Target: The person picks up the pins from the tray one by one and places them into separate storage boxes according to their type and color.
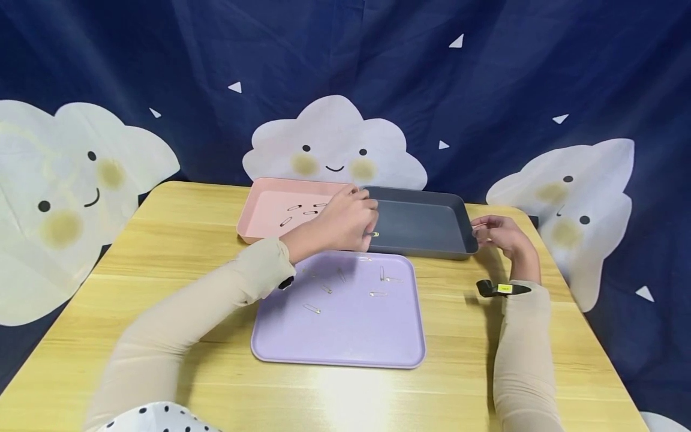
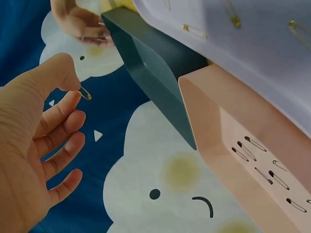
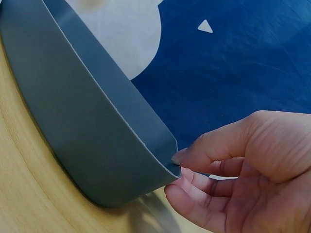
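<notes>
Between thumb and forefinger my left hand (image 1: 349,219) pinches a small gold safety pin (image 2: 86,93), held above the near left part of a dark grey tray (image 1: 423,222). The other fingers of that hand are loosely bent. At the tray's right end, my right hand (image 1: 503,233) grips the rim, the thumb at its top and fingers outside the wall. Several black safety pins (image 2: 278,179) lie in the pink tray (image 1: 247,222), partly hidden by the left hand in the head view. On the lilac tray (image 1: 345,351) in front are several gold safety pins (image 1: 311,308).
The pink and grey trays stand side by side at the back of the wooden table (image 1: 459,360), with the lilac tray close before them. A dark blue curtain (image 1: 486,90) with white clouds hangs behind. A black wrist strap (image 1: 504,289) sits on the right sleeve.
</notes>
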Demonstrator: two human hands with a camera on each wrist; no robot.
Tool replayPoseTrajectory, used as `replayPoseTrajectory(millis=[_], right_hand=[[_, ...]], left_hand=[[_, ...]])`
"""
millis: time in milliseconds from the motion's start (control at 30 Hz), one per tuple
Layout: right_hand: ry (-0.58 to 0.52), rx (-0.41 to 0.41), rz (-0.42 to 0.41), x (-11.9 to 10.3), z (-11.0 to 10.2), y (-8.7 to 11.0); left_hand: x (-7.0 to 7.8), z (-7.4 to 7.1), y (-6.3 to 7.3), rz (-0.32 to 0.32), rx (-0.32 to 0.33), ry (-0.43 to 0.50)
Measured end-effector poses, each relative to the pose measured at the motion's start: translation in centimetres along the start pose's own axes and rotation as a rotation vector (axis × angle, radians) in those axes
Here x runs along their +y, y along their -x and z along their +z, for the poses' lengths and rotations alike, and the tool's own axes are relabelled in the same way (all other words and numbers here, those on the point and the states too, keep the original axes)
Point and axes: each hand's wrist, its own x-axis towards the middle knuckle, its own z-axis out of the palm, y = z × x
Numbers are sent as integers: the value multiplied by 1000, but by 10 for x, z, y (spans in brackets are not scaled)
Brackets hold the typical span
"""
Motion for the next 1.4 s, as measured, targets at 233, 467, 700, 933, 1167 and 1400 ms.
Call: replayPoseTrajectory(millis=[233, 467, 700, 933, 1167, 1400], right_hand=[[-3, -13, 9, 4, -3, -5], [-5, 9, 9, 5, -3, -4], [11, 11, -4, 4, -2, 1], [-3, 17, -11, 5, -2, 0], [1, 19, 1, 5, 1, 0], [-1, 11, -1, 3, 1, 1]], left_hand=[[-4, 9, -23, -6, 28, -35], [-11, 24, -45, -15, 41, -67], [-19, 42, -62, -74, 5, -45], [-27, 65, -72, -131, -4, -26], [-31, 84, -77, -158, -19, -21], [-30, 93, -76, -185, -99, -31]])
